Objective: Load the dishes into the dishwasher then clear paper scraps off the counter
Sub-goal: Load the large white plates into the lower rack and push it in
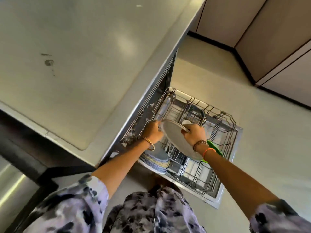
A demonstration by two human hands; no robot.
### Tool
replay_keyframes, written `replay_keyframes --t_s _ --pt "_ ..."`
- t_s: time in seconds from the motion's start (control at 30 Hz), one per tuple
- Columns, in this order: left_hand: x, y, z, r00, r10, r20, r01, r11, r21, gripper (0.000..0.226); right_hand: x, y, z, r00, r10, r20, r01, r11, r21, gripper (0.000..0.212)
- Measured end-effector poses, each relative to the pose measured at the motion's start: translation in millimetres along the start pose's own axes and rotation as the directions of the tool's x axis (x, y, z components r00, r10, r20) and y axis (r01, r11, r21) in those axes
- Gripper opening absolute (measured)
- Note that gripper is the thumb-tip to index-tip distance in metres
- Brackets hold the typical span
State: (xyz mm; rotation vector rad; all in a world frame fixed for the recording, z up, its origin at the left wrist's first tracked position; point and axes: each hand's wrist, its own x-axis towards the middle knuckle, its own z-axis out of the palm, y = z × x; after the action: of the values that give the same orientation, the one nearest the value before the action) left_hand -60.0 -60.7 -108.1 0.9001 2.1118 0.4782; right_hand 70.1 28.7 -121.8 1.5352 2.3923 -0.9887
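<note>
Right hand [193,134]: fingers curled over the grey plate's [175,137] upper rim, gripping it.
Left hand [153,132]: pinches the plate's left edge.
Plate: tilted above the pulled-out dishwasher rack [223,137].
Nearby: stacked plates [158,159] in the rack below the left wrist; green item [216,148] behind the right wrist.

Home kitchen. Pale countertop [70,52] over open dishwasher, wire rack [198,132] pulled out with stacked plates [156,159]; flat-front cabinets [272,39], tiled floor [262,132], stainless appliance [11,182] alongside.

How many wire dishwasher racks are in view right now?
2: the upper rack pulled out beneath both hands, and the lower rack below it. A third may be hidden.
</note>
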Motion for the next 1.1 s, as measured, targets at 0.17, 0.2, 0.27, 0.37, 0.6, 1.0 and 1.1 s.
replay_keyframes --t_s 0.17,0.2,0.27,0.37,0.6,1.0,1.1 --pt "23.8 -58.1 24.3 0.965 -0.258 0.054 0.247 0.955 0.163 0.037 43.8 0.7 38.7 0.988 0.004 0.156 0.032 0.972 -0.231 0.027" --pt "27.4 -66.0 29.1 0.955 -0.290 0.062 0.275 0.945 0.174 0.040 50.9 0.8 47.4 0.985 -0.020 0.174 0.066 0.963 -0.261 0.028" --pt "40.5 -82.0 41.8 0.942 -0.327 0.079 0.309 0.933 0.184 0.041 67.0 3.7 69.3 0.976 -0.068 0.205 0.129 0.945 -0.299 0.028" --pt "51.8 -101.1 60.2 0.931 -0.359 0.064 0.342 0.920 0.189 0.038 81.3 10.9 97.4 0.959 -0.136 0.248 0.212 0.925 -0.316 0.029" --pt "67.7 -133.6 90.3 0.882 -0.452 0.131 0.436 0.890 0.135 0.045 91.3 26.3 143.0 0.896 -0.270 0.351 0.383 0.871 -0.308 0.039" --pt "103.1 -161.5 102.7 0.755 -0.655 0.045 0.612 0.678 -0.408 0.036 78.4 39.1 201.8 0.841 -0.310 0.444 0.370 0.928 -0.052 0.047" --pt "107.0 -159.1 104.0 0.697 -0.700 0.157 0.650 0.524 -0.551 0.036 76.8 48.0 200.1 0.881 -0.243 0.406 0.281 0.959 -0.038 0.049"
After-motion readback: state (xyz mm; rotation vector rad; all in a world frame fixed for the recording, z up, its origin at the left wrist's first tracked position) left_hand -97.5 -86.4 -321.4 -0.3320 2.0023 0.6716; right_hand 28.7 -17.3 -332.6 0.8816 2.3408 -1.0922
